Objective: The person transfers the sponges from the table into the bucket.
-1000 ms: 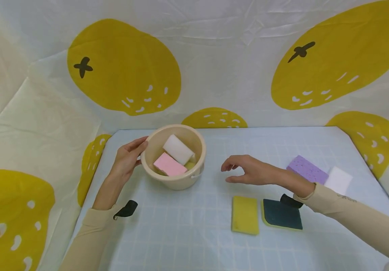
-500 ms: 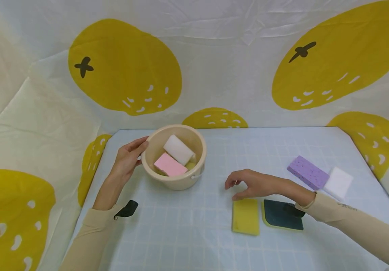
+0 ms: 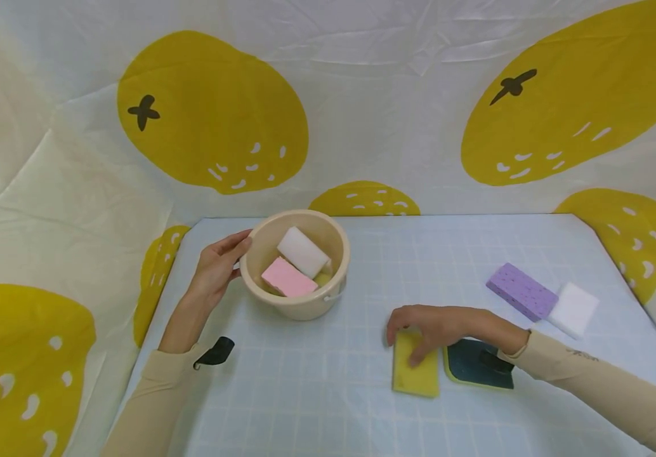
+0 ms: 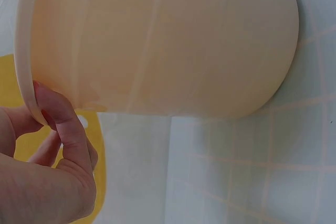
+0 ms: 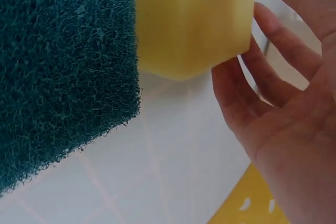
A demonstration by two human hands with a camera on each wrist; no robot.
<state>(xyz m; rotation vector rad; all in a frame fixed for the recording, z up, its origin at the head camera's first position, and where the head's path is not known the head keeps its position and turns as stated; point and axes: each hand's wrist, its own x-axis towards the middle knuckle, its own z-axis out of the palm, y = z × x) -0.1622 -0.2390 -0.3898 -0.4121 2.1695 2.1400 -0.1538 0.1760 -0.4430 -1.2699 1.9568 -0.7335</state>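
My left hand pinches the rim of a cream bucket at its left side; in the left wrist view the fingers curl over the lip of the bucket. Inside the bucket lie a pink sponge, a white sponge and a bit of something yellow. My right hand hovers over the far end of a flat yellow sponge, thumb over its top and fingers past its left edge. In the right wrist view, loosely bent fingers come right at the corner of the yellow sponge.
Right of the yellow sponge lies a dark green scouring sponge, partly under the wrist. Farther right, a purple sponge and a white sponge lie side by side on the pale blue gridded table. A lemon-patterned cloth hangs behind.
My right hand has come down toward me, from beside the bucket to over the yellow sponge. The left hand and bucket have stayed in place.
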